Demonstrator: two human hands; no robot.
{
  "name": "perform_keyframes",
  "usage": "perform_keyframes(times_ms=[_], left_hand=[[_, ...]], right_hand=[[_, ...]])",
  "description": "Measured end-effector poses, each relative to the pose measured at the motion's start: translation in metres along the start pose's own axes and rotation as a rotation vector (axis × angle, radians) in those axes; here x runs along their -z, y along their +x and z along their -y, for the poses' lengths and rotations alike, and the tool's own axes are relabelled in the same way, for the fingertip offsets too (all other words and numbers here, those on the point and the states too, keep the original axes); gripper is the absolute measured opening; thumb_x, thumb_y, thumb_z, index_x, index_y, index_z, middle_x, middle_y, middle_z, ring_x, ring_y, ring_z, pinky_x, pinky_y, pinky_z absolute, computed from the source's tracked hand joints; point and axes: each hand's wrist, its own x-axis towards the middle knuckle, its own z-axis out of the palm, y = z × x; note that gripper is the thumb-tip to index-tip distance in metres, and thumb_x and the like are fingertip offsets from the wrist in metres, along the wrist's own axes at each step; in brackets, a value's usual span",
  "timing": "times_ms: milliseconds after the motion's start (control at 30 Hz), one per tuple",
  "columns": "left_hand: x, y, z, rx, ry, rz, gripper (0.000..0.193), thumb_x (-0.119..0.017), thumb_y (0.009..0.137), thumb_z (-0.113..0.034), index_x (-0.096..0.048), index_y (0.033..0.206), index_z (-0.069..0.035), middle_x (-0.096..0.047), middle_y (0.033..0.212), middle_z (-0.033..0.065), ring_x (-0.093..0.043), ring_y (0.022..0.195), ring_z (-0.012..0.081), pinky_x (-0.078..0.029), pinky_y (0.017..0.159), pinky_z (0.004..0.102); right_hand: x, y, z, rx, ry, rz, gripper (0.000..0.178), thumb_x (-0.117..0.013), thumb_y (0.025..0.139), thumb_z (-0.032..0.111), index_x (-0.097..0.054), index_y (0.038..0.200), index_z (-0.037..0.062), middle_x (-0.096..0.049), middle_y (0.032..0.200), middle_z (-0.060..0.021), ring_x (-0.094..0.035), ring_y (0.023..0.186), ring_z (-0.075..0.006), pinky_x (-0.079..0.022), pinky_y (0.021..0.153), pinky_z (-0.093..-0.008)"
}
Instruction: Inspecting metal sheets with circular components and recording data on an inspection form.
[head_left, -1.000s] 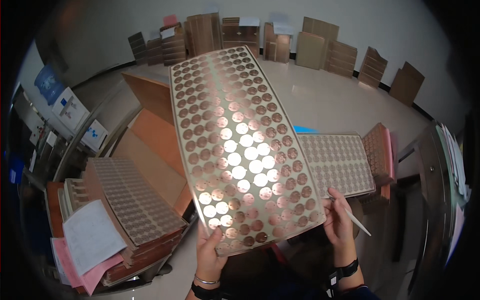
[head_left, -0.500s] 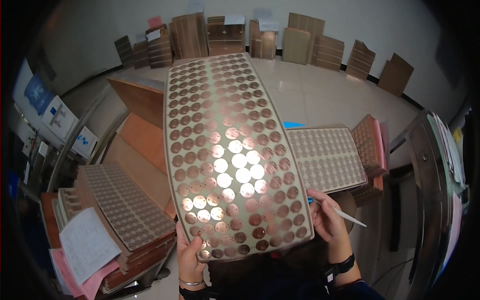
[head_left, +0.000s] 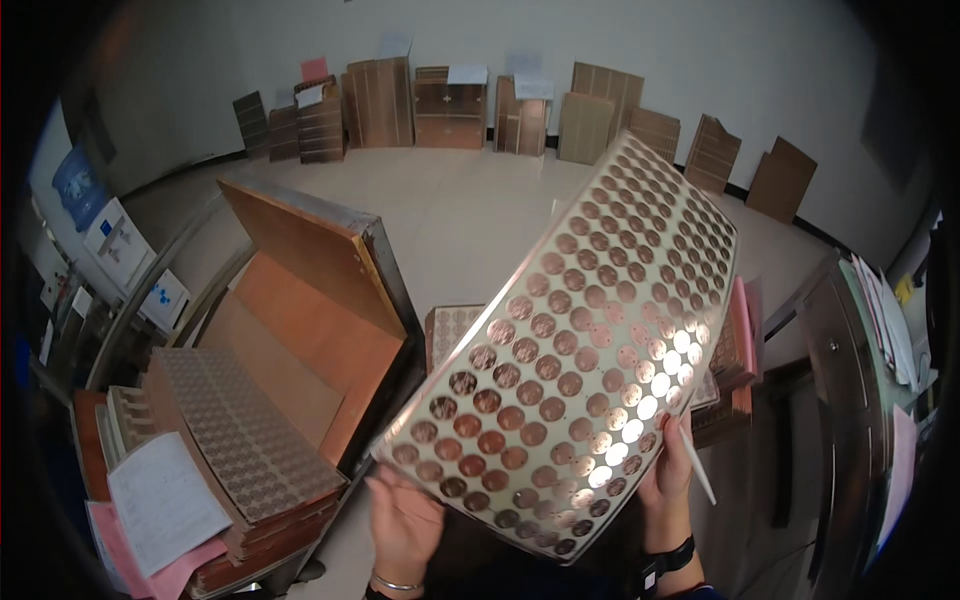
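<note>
Both hands hold 1 large panel (head_left: 590, 350) of copper discs, tilted up in front of the person. The left hand (head_left: 405, 520) supports its lower edge from beneath, fingers spread open; the right hand (head_left: 668, 470) pinches the lower right edge and also grips a white pen (head_left: 697, 465). Flexing looks like the risk, so steady support at both edges seems wise. Beyond, stacks (head_left: 240, 450) lie on the table (head_left: 470, 220); more boards (head_left: 450, 105) lean against the far wall.
</note>
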Motion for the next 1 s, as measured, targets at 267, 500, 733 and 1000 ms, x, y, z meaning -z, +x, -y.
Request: perform_keyframes(times_ms=[267,500,733,1000], left_hand=[[-0.01,-0.009,0.014,0.186,0.106,-0.109,0.054,-0.054,0.089,-0.003,-0.029,0.136,-0.005,-0.045,0.13,0.0102,-0.05,0.115,0.0226,-0.046,0.092,0.0404],[0.006,0.003,-0.014,0.041,0.225,-0.117,0.06,-0.055,0.088,-0.004,-0.025,0.14,-0.005,-0.046,0.13,0.0107,-0.051,0.114,0.0208,-0.044,0.094,0.0335],[0.013,0.004,-0.018,-0.001,0.346,-0.141,0.059,-0.053,0.09,-0.011,-0.024,0.142,-0.005,-0.043,0.134,0.0121,-0.049,0.118,0.0213,-0.042,0.097,0.0343],[0.013,0.008,-0.005,0.134,-0.334,-0.13,0.045,-0.04,0.096,-0.023,-0.035,0.137,-0.007,-0.04,0.138,0.0127,-0.042,0.123,0.0315,-0.033,0.104,0.0493]], right_hand=[[0.043,-0.008,0.029,0.024,-0.07,-0.075,0.043,-0.058,0.087,0.011,-0.043,0.125,-0.0027,-0.055,0.119,-0.0143,-0.056,0.109,-0.0246,-0.047,0.094,-0.0406],[0.113,-0.005,0.089,0.203,-0.037,-0.218,0.043,-0.047,0.093,0.015,-0.039,0.13,-0.0055,-0.046,0.132,-0.0181,-0.048,0.12,-0.0267,-0.038,0.101,-0.0418],[0.129,-0.009,0.09,0.179,0.029,-0.201,0.039,-0.044,0.095,0.017,-0.043,0.128,-0.0036,-0.05,0.13,-0.0165,-0.049,0.119,-0.0254,-0.037,0.102,-0.0412],[0.11,-0.004,0.055,0.103,0.145,-0.227,0.035,-0.043,0.097,0.017,-0.045,0.127,-0.0009,-0.051,0.13,-0.014,-0.049,0.119,-0.0236,-0.039,0.102,-0.0419]])
